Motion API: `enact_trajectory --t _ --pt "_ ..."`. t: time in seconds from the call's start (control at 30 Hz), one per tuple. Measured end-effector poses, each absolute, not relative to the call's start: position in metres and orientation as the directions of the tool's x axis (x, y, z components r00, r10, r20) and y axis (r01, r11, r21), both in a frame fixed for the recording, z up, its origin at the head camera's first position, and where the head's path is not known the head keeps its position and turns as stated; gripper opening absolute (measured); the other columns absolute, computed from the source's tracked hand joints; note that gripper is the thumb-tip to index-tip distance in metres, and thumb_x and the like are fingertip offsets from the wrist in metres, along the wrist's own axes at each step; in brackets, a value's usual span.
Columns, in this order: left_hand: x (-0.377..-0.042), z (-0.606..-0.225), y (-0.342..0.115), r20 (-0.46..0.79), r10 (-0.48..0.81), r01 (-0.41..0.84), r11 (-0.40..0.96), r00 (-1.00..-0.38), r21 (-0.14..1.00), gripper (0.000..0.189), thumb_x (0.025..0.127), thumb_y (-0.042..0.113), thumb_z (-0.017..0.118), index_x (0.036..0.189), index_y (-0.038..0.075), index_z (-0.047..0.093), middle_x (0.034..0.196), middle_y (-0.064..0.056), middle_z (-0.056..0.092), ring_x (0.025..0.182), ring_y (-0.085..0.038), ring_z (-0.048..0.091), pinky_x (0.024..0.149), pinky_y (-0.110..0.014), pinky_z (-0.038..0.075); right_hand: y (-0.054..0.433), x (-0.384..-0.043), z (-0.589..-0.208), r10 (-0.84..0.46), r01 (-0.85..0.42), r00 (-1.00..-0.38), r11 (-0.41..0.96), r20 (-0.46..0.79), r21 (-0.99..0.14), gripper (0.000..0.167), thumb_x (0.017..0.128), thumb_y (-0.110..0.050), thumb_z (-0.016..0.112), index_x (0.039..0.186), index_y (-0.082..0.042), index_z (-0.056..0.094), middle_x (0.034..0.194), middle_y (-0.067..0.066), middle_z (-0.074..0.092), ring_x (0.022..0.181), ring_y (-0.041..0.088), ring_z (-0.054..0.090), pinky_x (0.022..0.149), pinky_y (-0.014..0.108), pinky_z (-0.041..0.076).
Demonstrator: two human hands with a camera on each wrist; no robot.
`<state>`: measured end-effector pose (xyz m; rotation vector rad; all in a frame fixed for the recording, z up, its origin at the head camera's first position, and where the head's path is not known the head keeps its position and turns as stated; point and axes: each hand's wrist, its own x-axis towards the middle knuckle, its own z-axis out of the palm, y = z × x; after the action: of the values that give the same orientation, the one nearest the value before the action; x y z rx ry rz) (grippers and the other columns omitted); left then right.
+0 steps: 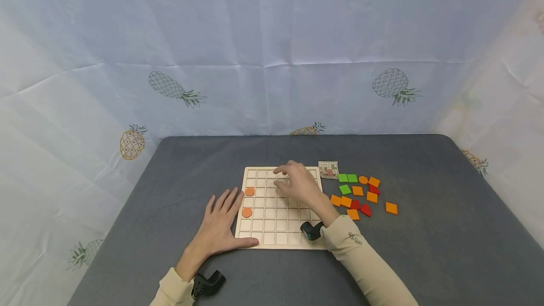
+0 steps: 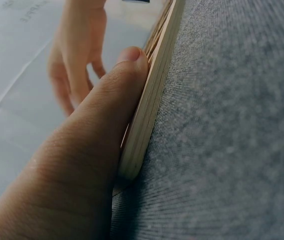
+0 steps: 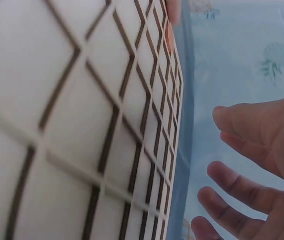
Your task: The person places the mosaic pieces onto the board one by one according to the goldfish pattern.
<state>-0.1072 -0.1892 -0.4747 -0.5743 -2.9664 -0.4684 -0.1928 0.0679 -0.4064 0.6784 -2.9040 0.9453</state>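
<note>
A pale wooden grid board (image 1: 269, 226) lies on the table. Two orange discs, an upper disc (image 1: 250, 191) and a lower disc (image 1: 247, 212), sit in cells of its left part. My left hand (image 1: 218, 228) spreads its fingers at the board's left edge, and its thumb (image 2: 117, 80) rests along the near edge. My right hand (image 1: 297, 184) hovers over the upper middle of the board. In the right wrist view its fingers (image 3: 244, 187) are loosely bent above the grid, with nothing visible between them.
Right of the board lie several square orange tiles (image 1: 391, 208), green tiles (image 1: 344, 189), red pieces (image 1: 366, 210) and an orange disc (image 1: 363, 180). A small card with a printed grid pattern (image 1: 328, 170) touches the board's upper right corner. A pineapple-print curtain (image 1: 272, 98) hangs behind the table.
</note>
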Motion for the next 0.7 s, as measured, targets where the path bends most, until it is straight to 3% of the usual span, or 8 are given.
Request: enact_trajectory --t 0.17,0.4,0.57,0.7 --pt "-0.107 -0.475 -0.189 0.142 0.353 0.380 0.880 -0.925 0.285 0.126 0.070 0.091 0.061 0.164 0.016 0.026 0.169 -0.014 0.028 0.156 -0.040 0.027 0.121 -0.069 0.016 0.095 -0.196 -0.404 -0.373 -0.391 -0.915 0.733 0.152 -0.557 0.030 0.094 -0.020 0.074 0.122 -0.009 0.075 0.108 0.015 0.068 0.095 0.029 0.061 0.073 0.038 0.049" --pt "-0.108 -0.474 -0.188 0.137 0.360 0.385 0.878 -0.923 0.285 0.126 0.070 0.091 0.061 0.164 0.015 0.026 0.170 -0.014 0.027 0.156 -0.040 0.027 0.121 -0.069 0.015 0.138 -0.199 -0.409 -0.329 -0.389 -0.921 0.756 0.208 -0.527 0.029 0.093 -0.016 0.074 0.119 -0.004 0.076 0.107 0.019 0.070 0.097 0.034 0.064 0.084 0.051 0.053" --pt "-0.108 -0.475 -0.188 0.140 0.357 0.383 0.878 -0.923 0.288 0.126 0.070 0.091 0.061 0.164 0.016 0.025 0.170 -0.014 0.027 0.156 -0.040 0.026 0.121 -0.069 0.015 0.170 -0.201 -0.411 -0.272 -0.336 -0.942 0.796 0.198 -0.503 0.028 0.093 -0.016 0.074 0.118 -0.003 0.076 0.103 0.021 0.068 0.086 0.032 0.061 0.071 0.043 0.052" --pt "-0.107 -0.475 -0.189 0.140 0.354 0.381 0.876 -0.924 0.296 0.126 0.070 0.091 0.060 0.164 0.016 0.025 0.170 -0.014 0.027 0.156 -0.041 0.026 0.121 -0.069 0.015 0.190 -0.199 -0.410 -0.228 -0.288 -0.957 0.828 0.180 -0.482 0.030 0.094 -0.019 0.073 0.119 -0.002 0.075 0.105 0.023 0.067 0.090 0.035 0.059 0.076 0.049 0.050"
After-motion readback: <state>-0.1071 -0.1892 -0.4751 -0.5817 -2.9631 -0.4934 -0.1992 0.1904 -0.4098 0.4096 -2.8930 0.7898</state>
